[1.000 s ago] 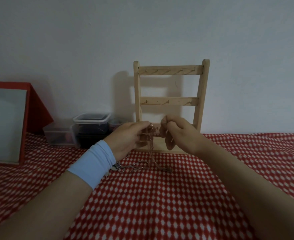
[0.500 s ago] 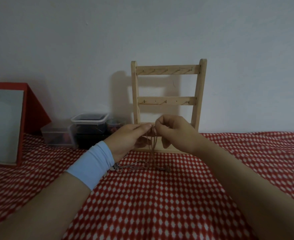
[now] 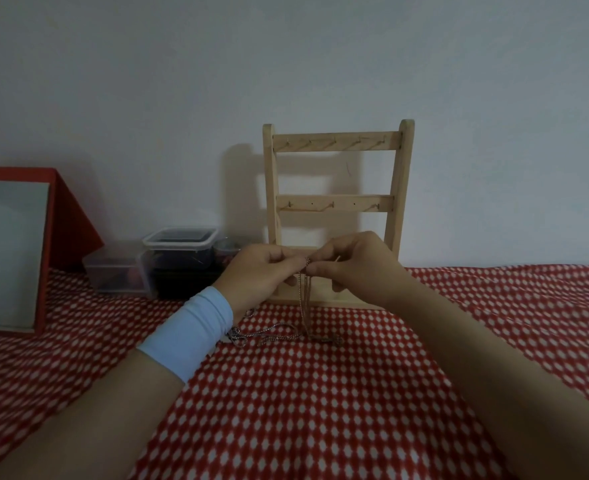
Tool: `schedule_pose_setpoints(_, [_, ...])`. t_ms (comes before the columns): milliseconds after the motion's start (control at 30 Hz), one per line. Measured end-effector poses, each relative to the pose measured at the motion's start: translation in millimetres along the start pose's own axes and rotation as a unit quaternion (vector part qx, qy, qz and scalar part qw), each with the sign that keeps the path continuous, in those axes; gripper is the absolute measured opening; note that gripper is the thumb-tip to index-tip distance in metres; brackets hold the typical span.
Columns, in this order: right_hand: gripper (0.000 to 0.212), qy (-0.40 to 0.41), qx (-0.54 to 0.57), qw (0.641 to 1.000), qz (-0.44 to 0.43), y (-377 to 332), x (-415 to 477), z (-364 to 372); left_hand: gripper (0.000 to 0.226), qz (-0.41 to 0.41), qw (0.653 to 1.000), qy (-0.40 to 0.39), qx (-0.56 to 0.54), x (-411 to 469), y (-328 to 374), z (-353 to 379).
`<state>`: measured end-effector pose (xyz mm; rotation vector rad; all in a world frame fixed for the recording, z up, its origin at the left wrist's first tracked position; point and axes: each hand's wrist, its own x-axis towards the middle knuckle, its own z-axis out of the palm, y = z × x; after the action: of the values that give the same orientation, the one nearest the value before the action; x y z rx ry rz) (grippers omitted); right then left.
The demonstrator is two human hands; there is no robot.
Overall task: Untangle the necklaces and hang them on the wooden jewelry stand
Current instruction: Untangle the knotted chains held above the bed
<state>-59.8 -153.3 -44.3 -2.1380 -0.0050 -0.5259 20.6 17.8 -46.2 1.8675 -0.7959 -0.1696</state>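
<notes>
Left hand (image 3: 261, 271), right hand (image 3: 358, 268) pinching necklaces (image 3: 304, 299), lidded tubs (image 3: 178, 242) holding dark unclear contents

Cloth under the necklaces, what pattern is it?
Red cloth with rows of small white spots; head view shows it best.

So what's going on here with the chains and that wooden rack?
A person is working on tangled necklaces, pinching the chains between left hand and right hand in front of the wooden jewelry stand. The loose ends trail on the red checked cloth. No chain hangs on the stand's visible hooks yet.
</notes>
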Motion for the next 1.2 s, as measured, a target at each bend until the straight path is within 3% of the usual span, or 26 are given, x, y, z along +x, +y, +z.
schedule_pose_setpoints(200, [0.011, -0.011, 0.003, 1.0, 0.012, 0.0, -0.5, -2.6, 0.008, 0.066, 0.988, 0.068, 0.118, -1.3, 3.9, 0.5])
schedule_pose_setpoints(333, [0.024, -0.087, 0.039, 0.994, 0.052, -4.6, -2.5, 3.0, 0.007, 0.087, 0.981, 0.089, 0.147, -1.7, 6.2, 4.0])
schedule_pose_setpoints(467, [0.031, -0.049, 0.085, 0.992, 0.081, -5.4, -2.9, 1.3, 0.015, 0.005, 0.997, 0.072, 0.032, 0.5, 5.3, 0.1])
schedule_pose_setpoints(567, [0.036, 0.006, 0.199, 0.976, 0.089, -4.7, 0.2, -0.8, 0.02, -0.095, 0.988, 0.037, -0.116, 5.9, -2.6, -6.6])
schedule_pose_setpoints(633, [0.043, 0.03, 0.31, 0.945, 0.096, -3.2, 2.6, -3.0, 0.017, -0.149, 0.946, -0.006, -0.288, 7.9, -4.8, -6.7])
schedule_pose_setpoints(733, [0.049, 0.041, 0.48, 0.869, 0.114, -0.7, 4.1, -11.0, 0.017, -0.176, 0.856, 0.002, -0.485, 10.5, -7.5, -9.7])
schedule_pose_setpoints(867, [0.048, 0.107, 0.605, 0.78, 0.123, 2.3, 4.3, -21.5, 0.016, -0.149, 0.755, 0.04, -0.637, 13.7, -16.2, -22.1])
schedule_pose_setpoints(933, [0.049, 0.131, 0.633, 0.754, 0.119, 5.4, 3.4, -25.1, 0.028, -0.141, 0.734, 0.073, -0.66, 16.8, -24.2, -27.6])
schedule_pose_setpoints(1000, [0.049, 0.133, 0.63, 0.755, 0.124, 6.8, 2.3, -28.6, 0.035, -0.14, 0.737, 0.097, -0.654, 17.8, -28.9, -31.2])
schedule_pose_setpoints(1100, [0.043, 0.157, 0.572, 0.796, 0.123, 8.0, 3.1, -31.8, 0.035, -0.143, 0.753, 0.122, -0.631, 17.1, -29.2, -33.8])
schedule_pose_setpoints(1200, [0.024, 0.228, 0.482, 0.839, 0.111, 14.0, 8.8, -28.5, 0.032, -0.153, 0.775, 0.178, -0.587, 20.2, -29.5, -38.4])
